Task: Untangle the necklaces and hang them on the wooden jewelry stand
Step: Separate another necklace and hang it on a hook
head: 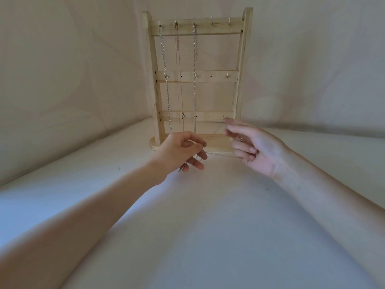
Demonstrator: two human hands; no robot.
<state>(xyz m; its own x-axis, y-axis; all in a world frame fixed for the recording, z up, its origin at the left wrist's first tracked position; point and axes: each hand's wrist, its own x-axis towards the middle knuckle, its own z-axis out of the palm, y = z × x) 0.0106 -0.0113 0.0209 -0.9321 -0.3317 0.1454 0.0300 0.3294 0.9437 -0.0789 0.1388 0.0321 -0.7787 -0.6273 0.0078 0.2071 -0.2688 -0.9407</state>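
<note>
Necklace (216,153) stretched between both hands, left hand (181,152) pinching

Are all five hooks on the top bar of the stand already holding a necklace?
No, only the three leftmost hooks of the stand carry chains; two are bare.

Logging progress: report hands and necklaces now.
Left hand pinching thin chain; right hand at its other end. Three necklaces on stand. Two top hooks free.
</note>
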